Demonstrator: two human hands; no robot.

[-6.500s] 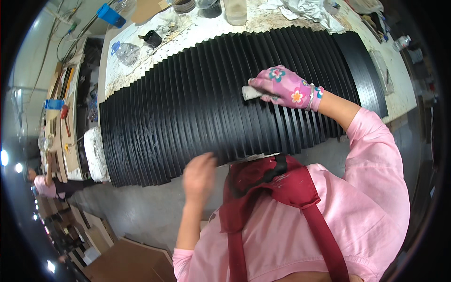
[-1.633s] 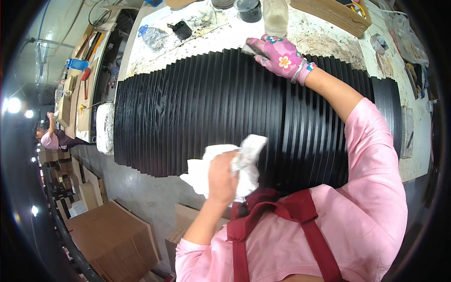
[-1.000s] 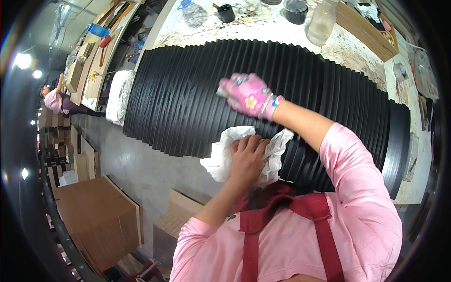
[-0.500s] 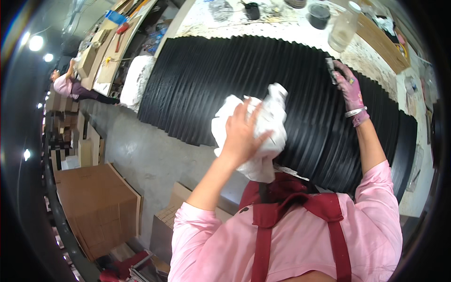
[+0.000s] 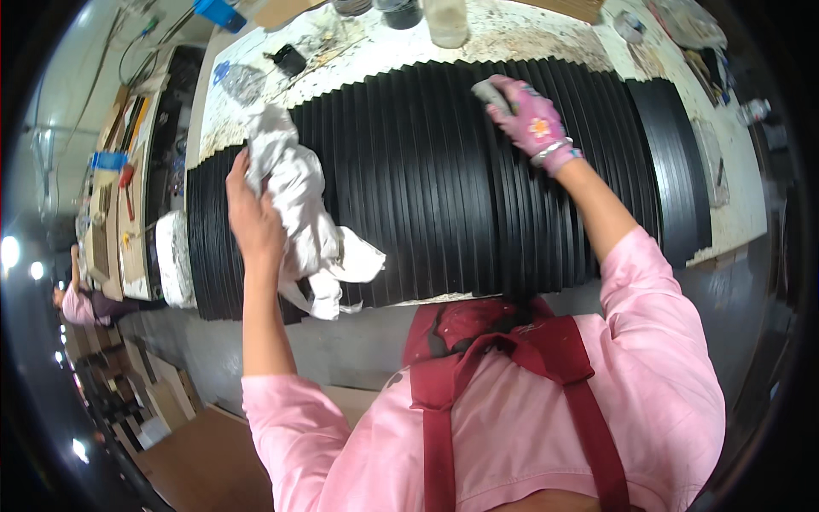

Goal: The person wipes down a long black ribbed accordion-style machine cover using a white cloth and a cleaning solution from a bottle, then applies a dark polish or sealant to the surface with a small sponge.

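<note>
Across the table lie many long black strips (image 5: 409, 188), packed side by side in a ridged, overlapping row. My bare left hand (image 5: 256, 218) is closed on a crumpled white cloth (image 5: 299, 192), which rests over the strips toward their left end and hangs near the front edge. In a pink flower-patterned glove, my right hand (image 5: 533, 124) grips a small greyish block (image 5: 493, 94) at the far edge of the strips, right of the middle. What the block is made of I cannot make out.
A stained white table (image 5: 503, 38) bears a small black cup (image 5: 288, 60), a dark-filled tub (image 5: 401, 12) and a cloudy clear container (image 5: 447, 24) along the back. A white wrapped bundle (image 5: 173, 260) is off the left end. Further left, another person (image 5: 81, 307) stands by a bench.
My left hand has carried the cloth leftward along the strips. The right hand, with the block, has shifted along their far edge. The whole view has turned toward the right.
</note>
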